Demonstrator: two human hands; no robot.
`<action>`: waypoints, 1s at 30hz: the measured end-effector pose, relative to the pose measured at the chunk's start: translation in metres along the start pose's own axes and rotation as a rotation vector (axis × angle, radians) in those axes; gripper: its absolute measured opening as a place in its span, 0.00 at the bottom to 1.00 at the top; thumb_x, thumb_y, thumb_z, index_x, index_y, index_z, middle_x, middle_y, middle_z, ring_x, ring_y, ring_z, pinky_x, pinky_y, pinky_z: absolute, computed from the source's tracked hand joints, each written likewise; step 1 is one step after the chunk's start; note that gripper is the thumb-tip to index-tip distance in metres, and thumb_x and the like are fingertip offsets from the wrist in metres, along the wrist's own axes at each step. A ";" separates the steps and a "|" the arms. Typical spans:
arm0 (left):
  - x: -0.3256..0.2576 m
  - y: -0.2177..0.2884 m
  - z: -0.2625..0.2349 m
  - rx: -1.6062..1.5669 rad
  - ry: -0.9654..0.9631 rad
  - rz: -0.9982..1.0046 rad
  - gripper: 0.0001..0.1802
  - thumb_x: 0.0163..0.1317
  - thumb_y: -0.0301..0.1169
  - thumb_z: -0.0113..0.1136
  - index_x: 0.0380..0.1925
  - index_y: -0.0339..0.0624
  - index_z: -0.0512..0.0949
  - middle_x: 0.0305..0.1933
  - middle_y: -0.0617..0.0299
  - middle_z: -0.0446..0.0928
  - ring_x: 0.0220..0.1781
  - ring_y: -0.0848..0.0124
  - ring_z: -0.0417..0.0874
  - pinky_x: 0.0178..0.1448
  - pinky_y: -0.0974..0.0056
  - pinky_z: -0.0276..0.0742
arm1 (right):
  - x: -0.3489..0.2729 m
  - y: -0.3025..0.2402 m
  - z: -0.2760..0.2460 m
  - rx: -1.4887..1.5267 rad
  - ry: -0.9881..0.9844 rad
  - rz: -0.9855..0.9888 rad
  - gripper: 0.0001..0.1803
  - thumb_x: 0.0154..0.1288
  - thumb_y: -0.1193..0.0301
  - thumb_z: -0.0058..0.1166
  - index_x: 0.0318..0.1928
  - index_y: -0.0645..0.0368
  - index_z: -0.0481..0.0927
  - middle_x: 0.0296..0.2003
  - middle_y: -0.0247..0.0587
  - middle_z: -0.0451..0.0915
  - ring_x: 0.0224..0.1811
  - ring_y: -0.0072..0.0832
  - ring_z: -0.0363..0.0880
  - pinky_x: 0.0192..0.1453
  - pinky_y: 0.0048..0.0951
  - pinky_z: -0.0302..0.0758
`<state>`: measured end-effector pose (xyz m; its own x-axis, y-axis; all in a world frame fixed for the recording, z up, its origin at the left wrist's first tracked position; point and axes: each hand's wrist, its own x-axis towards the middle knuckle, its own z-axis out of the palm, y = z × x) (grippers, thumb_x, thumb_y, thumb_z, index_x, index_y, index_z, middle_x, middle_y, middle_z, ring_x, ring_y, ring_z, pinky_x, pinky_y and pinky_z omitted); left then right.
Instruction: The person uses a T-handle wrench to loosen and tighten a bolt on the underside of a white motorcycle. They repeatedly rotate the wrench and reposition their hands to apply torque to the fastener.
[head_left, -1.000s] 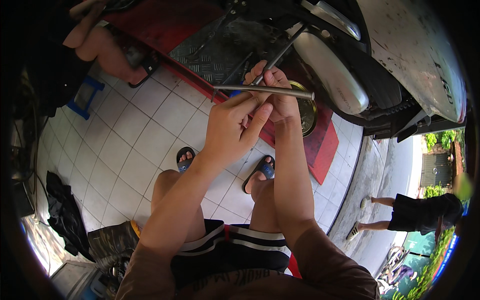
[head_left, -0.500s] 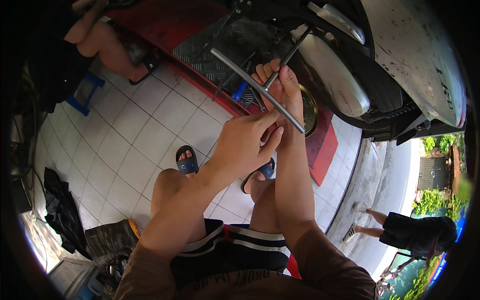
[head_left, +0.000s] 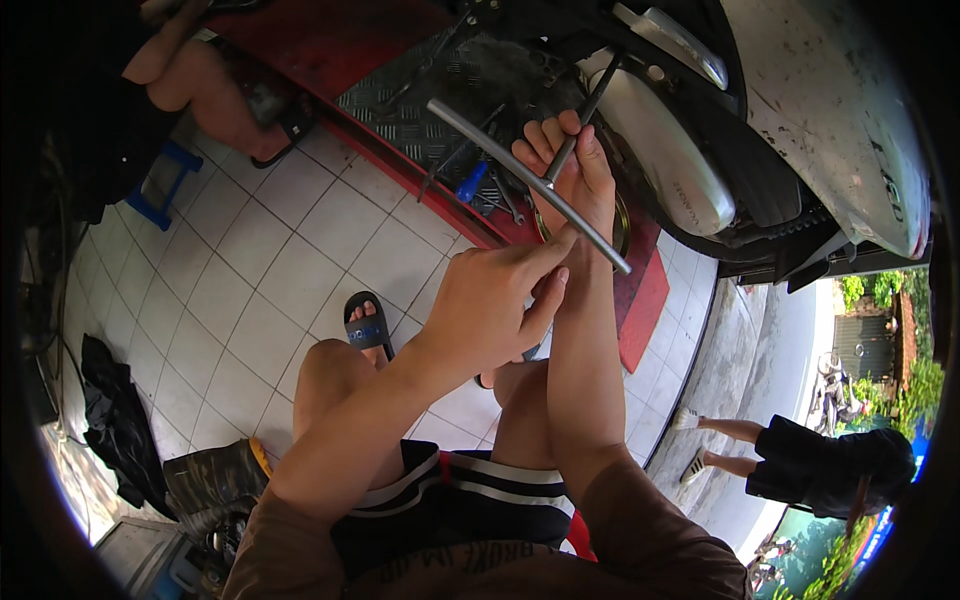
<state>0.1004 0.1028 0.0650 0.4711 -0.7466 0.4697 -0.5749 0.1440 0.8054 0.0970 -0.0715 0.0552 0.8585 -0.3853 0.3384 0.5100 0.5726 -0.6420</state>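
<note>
Your right hand [head_left: 588,192] is the farther one: palm up, fingers [head_left: 549,140] curled in, thumb [head_left: 597,168] extended. Your left hand [head_left: 480,310] sits nearer and left, back up, index finger [head_left: 545,260] pointing across at the right wrist [head_left: 580,280], thumb held apart. Left forearm [head_left: 355,425] angles inward; right forearm [head_left: 585,350] runs nearly straight ahead. Knees apart.

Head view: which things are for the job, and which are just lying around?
For the job, it seems:
T-shaped metal tool, its shaft in the right grip
motorbike, since the tool reaches toward it

Probably just lying around:
blue-handled tool
wrench
dark crumpled bundle
</note>
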 end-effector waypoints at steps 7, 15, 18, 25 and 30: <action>0.007 0.004 -0.003 -0.035 0.249 -0.072 0.35 0.60 0.24 0.59 0.69 0.35 0.61 0.23 0.62 0.78 0.16 0.76 0.72 0.21 0.70 0.65 | -0.002 -0.004 0.004 -0.025 0.056 0.023 0.12 0.72 0.60 0.53 0.39 0.57 0.75 0.21 0.24 0.60 0.31 0.21 0.57 0.39 0.26 0.61; 0.003 -0.009 0.006 0.001 0.103 0.048 0.30 0.61 0.24 0.59 0.65 0.47 0.71 0.23 0.60 0.77 0.13 0.72 0.68 0.21 0.69 0.64 | 0.000 -0.005 0.001 0.013 0.018 0.006 0.12 0.74 0.61 0.50 0.42 0.57 0.76 0.21 0.23 0.58 0.29 0.20 0.55 0.39 0.26 0.60; 0.004 -0.001 0.005 0.027 0.124 0.133 0.33 0.59 0.23 0.60 0.67 0.49 0.69 0.23 0.61 0.78 0.13 0.72 0.68 0.20 0.69 0.64 | 0.002 -0.003 -0.003 0.029 0.017 0.031 0.11 0.72 0.62 0.52 0.43 0.57 0.76 0.22 0.24 0.59 0.30 0.20 0.57 0.40 0.27 0.61; 0.013 -0.006 -0.004 0.170 0.351 -0.139 0.26 0.63 0.27 0.60 0.63 0.43 0.72 0.22 0.61 0.78 0.13 0.73 0.70 0.20 0.67 0.64 | -0.003 -0.008 0.006 -0.010 0.084 0.050 0.11 0.70 0.66 0.54 0.45 0.59 0.75 0.23 0.26 0.60 0.31 0.22 0.59 0.43 0.28 0.64; 0.011 -0.020 -0.004 0.245 0.241 -0.237 0.09 0.68 0.33 0.57 0.35 0.39 0.80 0.18 0.56 0.75 0.16 0.61 0.74 0.21 0.60 0.66 | -0.008 0.000 0.009 -0.038 0.094 0.104 0.16 0.66 0.67 0.59 0.49 0.61 0.74 0.30 0.31 0.69 0.35 0.23 0.67 0.46 0.26 0.67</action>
<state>0.1202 0.0941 0.0557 0.7358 -0.5630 0.3764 -0.5602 -0.1937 0.8054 0.0906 -0.0618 0.0584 0.8970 -0.3923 0.2035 0.4143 0.5861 -0.6963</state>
